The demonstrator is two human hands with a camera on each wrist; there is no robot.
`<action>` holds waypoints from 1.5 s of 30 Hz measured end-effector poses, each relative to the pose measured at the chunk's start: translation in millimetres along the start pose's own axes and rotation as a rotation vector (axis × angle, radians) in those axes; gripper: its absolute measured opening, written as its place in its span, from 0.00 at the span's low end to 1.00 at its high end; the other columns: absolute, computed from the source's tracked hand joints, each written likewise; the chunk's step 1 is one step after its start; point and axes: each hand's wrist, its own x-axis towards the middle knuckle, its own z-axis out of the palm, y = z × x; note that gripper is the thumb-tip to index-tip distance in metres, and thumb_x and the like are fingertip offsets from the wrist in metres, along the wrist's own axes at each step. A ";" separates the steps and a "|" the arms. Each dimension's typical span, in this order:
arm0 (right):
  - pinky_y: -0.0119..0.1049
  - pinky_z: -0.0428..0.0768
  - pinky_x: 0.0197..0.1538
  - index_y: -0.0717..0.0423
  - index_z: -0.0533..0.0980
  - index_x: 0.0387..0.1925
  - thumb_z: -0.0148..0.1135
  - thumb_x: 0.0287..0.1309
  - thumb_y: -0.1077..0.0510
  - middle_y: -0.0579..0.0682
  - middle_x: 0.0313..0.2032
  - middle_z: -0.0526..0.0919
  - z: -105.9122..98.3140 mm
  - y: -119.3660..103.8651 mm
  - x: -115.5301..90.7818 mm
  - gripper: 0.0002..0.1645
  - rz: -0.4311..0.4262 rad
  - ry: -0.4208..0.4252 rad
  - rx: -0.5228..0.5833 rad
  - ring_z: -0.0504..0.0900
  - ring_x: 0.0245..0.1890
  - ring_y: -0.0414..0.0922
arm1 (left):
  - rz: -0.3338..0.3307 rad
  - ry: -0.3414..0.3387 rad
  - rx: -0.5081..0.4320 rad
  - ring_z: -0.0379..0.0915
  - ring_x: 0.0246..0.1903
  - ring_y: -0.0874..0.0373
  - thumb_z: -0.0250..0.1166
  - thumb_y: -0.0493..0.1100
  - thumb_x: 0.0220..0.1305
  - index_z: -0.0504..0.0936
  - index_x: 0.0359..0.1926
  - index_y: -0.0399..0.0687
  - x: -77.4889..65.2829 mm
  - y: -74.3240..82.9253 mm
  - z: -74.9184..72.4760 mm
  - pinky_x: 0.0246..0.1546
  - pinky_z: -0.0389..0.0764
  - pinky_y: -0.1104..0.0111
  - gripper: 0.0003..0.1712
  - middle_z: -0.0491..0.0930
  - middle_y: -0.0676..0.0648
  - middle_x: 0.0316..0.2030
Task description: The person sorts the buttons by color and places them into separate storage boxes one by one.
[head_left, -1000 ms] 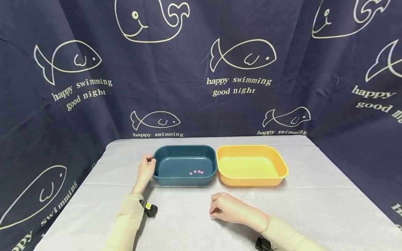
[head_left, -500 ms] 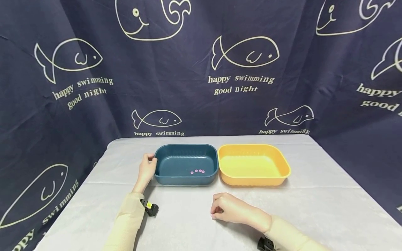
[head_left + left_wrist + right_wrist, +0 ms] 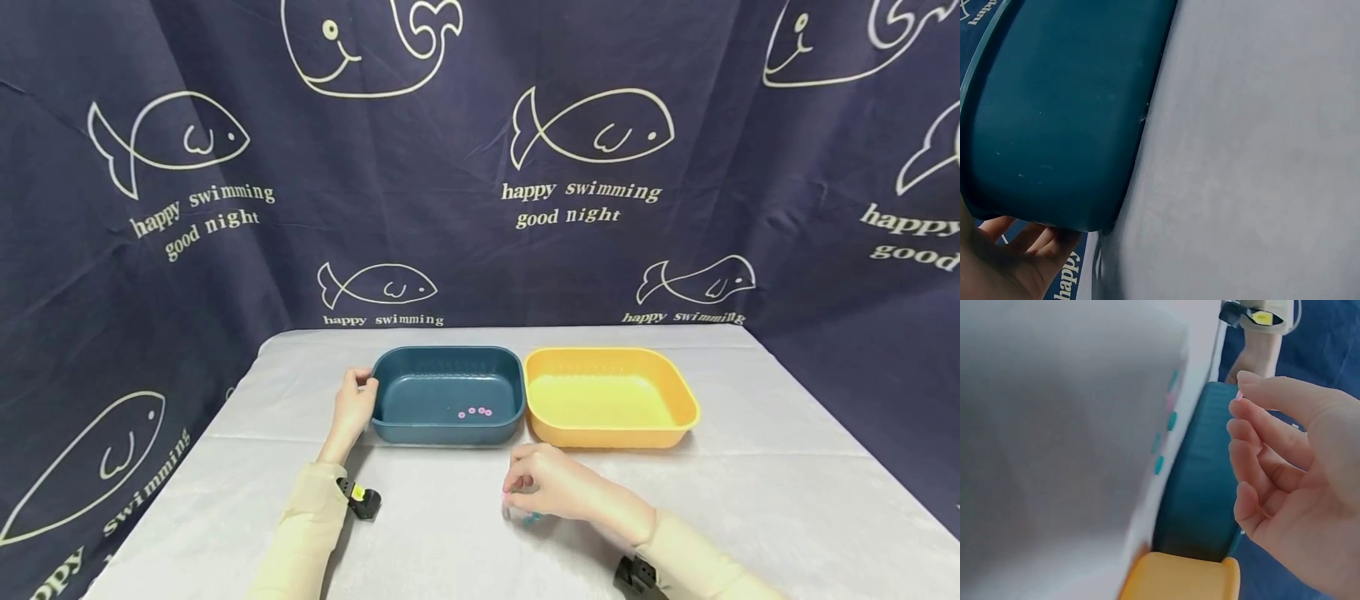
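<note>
My left hand [image 3: 354, 408] holds the left end of a dark blue bin [image 3: 450, 434], thumb at its rim. In the left wrist view, the fingers [image 3: 1038, 240] curl against the bin's end wall. Near the front of that bin's floor lie several small pink button-like discs [image 3: 472, 411]. Close over the table in front of the bins, my right hand [image 3: 547, 483] pinches another pink disc [image 3: 1239, 395] between thumb and index finger; the other fingers are bent. Below this hand, several teal discs [image 3: 1172, 420] and a pink one [image 3: 1170, 403] lie on the table.
A yellow bin [image 3: 615, 436] stands right beside the blue one, with nothing visible on its floor. The white cloth-covered table [image 3: 442, 517] ends at a dark blue curtain [image 3: 465, 208] printed with fish and words. Each wrist carries a black camera [image 3: 365, 502].
My right hand has lifted slightly away from the table and toward the bins with the pink disc, uncovering teal discs beneath. The left hand stays at the blue bin. The head view has shifted slightly.
</note>
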 end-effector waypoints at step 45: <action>0.25 0.75 0.32 0.55 0.85 0.31 0.66 0.52 0.61 0.44 0.25 0.75 -21.8 12.6 58.1 0.04 -0.068 0.165 -0.012 0.75 0.27 0.38 | -0.036 -0.022 -0.018 0.67 0.57 0.39 0.46 0.41 0.69 0.65 0.57 0.35 0.9 -2.3 1.8 0.56 0.71 0.50 0.19 0.68 0.33 0.56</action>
